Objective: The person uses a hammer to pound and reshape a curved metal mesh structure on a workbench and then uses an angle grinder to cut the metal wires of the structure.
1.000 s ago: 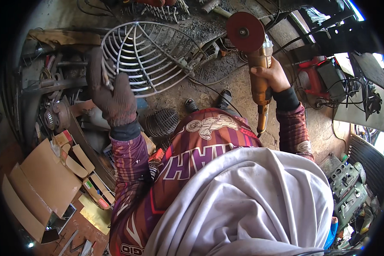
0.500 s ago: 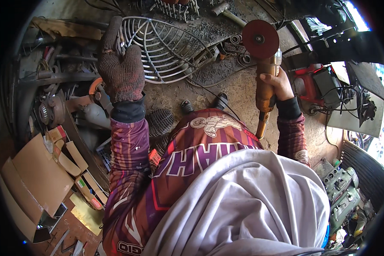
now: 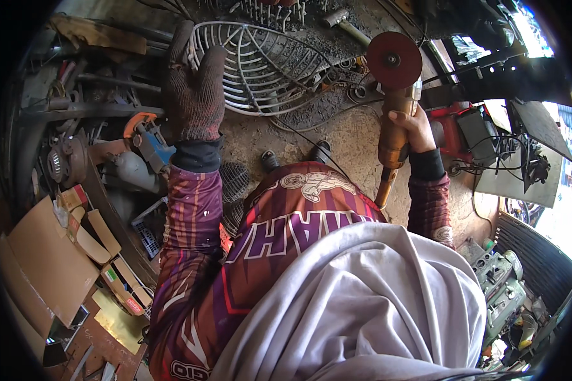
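My right hand (image 3: 414, 127), bare, is wrapped round the brown-orange body of an angle grinder (image 3: 394, 130). Its dark red disc (image 3: 393, 60) is at the upper end, facing up. A dark knitted glove covers my left hand (image 3: 197, 101), whose thumb and fingers straddle the near-left edge of a round wire fan guard (image 3: 251, 70). The guard's pale curved bars cross several darker ribs. How tightly the glove closes on the wires is partly hidden. A gap of floor separates the grinder's disc from the guard.
A hammer (image 3: 346, 25) lies at the back among metal scraps. Left are a blue-and-orange tool (image 3: 152, 143), a grey bottle-shaped object (image 3: 136, 171) and opened cardboard boxes (image 3: 51, 267). A red-and-grey machine (image 3: 467, 133) with cables stands right; a greenish metal engine part (image 3: 505, 286) is nearer.
My left hand and the fan guard have shifted right, with the glove also further up. The grinder stays in my right hand, nearly in place. The view has turned slightly.
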### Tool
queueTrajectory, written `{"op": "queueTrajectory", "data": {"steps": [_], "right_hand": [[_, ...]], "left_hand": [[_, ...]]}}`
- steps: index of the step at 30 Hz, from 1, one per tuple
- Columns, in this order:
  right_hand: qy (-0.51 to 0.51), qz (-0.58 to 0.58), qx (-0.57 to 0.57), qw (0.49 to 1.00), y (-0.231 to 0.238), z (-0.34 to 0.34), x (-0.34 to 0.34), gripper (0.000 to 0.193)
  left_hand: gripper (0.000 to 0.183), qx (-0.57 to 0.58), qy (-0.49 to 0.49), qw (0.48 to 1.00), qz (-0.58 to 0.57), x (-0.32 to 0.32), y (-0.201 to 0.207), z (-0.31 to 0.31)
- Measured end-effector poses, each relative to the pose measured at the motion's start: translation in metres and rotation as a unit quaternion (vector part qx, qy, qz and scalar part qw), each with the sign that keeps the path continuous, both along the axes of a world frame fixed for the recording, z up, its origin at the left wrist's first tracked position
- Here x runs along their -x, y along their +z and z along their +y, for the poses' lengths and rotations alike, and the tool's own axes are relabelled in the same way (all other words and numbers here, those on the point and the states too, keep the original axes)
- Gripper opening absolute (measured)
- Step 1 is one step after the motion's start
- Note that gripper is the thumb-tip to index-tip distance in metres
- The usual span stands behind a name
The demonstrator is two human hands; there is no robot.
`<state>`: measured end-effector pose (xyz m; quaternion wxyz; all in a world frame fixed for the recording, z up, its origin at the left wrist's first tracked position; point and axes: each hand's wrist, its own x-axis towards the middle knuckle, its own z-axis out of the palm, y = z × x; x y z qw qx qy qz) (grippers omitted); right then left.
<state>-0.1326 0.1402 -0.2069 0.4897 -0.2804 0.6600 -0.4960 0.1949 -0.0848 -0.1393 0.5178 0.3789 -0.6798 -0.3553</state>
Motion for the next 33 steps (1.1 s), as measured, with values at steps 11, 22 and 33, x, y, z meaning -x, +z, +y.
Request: {"op": "queueTrajectory", "data": {"steps": [11, 22, 33], "right_hand": [[-0.014, -0.004, 0.011, 1.0, 0.009, 0.0, -0.005, 0.044], [-0.046, -0.017, 0.031, 0.998, 0.004, 0.01, -0.014, 0.044], [-0.051, -0.019, 0.038, 0.998, 0.007, 0.013, -0.014, 0.043]], "left_hand": [[0.054, 0.018, 0.07, 0.979, -0.192, -0.044, -0.047, -0.002], [0.051, 0.03, 0.038, 0.995, -0.087, -0.026, -0.028, 0.0], [0.045, 0.003, 0.042, 0.999, 0.008, -0.023, -0.06, 0.0]]}}
